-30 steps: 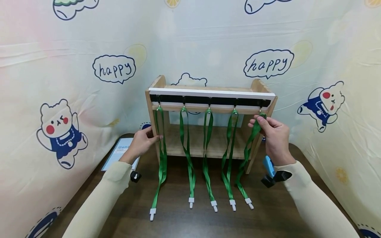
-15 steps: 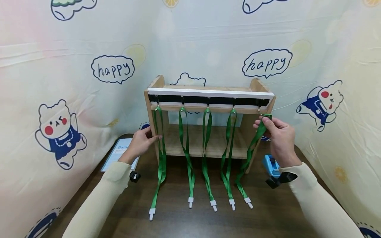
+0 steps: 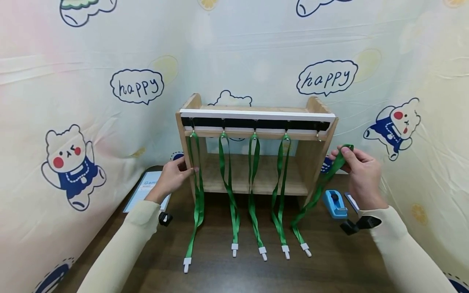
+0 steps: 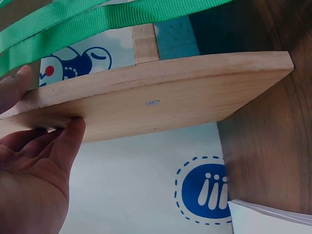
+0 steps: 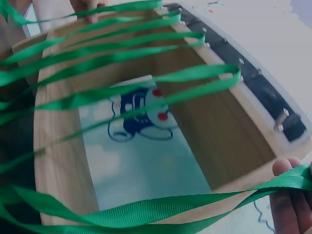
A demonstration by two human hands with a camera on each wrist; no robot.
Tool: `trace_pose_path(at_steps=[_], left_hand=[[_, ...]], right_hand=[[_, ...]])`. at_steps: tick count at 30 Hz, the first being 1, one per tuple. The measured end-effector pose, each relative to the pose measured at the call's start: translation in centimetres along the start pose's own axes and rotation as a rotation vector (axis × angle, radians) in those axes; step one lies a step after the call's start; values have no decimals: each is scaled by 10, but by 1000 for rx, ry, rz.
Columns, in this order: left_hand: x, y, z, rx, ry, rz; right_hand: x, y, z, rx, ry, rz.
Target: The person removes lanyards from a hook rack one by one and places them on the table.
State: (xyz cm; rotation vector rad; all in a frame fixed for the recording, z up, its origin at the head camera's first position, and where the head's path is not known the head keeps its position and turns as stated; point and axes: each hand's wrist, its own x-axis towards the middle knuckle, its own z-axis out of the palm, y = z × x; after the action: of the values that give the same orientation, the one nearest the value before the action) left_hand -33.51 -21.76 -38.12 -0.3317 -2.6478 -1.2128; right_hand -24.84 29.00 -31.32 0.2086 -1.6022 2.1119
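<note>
My right hand (image 3: 362,173) pinches the top loop of a green lanyard (image 3: 324,181), to the right of the wooden shelf (image 3: 253,173). The lanyard slants down left to its white clip (image 3: 305,249) on the table. Its rail hook (image 3: 318,135) at the right end is bare. My left hand (image 3: 172,179) grips the shelf's left side panel (image 4: 161,92), thumb on the front side and fingers on the outer face in the left wrist view. Several other green lanyards (image 3: 254,175) hang from hooks along the black-and-white rail (image 3: 256,123).
A blue tape dispenser (image 3: 335,204) sits on the brown table (image 3: 264,280) right of the shelf, with a thin flat item (image 3: 351,202) beside it. A printed sheet (image 3: 146,185) lies at the left behind my forearm. Patterned cloth (image 3: 234,49) encloses the table.
My right hand has moved right, carrying the lanyard's loop away from the rightmost hook and past the shelf's side. More of the tape dispenser shows. The left hand keeps its grip on the panel.
</note>
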Motion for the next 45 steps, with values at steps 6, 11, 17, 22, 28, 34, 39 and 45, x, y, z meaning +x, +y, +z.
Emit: trace_pose_path(at_steps=[6,11,17,22,28,34,39,45], left_hand=[[1,0,-1,16,0,-2],[1,1,-1,17,-12,-8],[1,3,-1,20,-4,-10],[1,4,-2,15,0,-1],[0,4,-2,17,2,-8],[0,2,0,16,5,-15],[1,3,0,9,2,-12],[0,4,-1,8,-6,-23]], right_hand=[[3,4,-19,-5,65,4],[7,11,-36,-16,116,15],[7,20,-52,-55,147,33],[3,23,-60,-103,179,51],[-3,27,-68,-158,174,59],[-14,35,-73,-276,109,115],[-26,41,-73,-586,42,159],[-44,50,-70,-715,-37,190]])
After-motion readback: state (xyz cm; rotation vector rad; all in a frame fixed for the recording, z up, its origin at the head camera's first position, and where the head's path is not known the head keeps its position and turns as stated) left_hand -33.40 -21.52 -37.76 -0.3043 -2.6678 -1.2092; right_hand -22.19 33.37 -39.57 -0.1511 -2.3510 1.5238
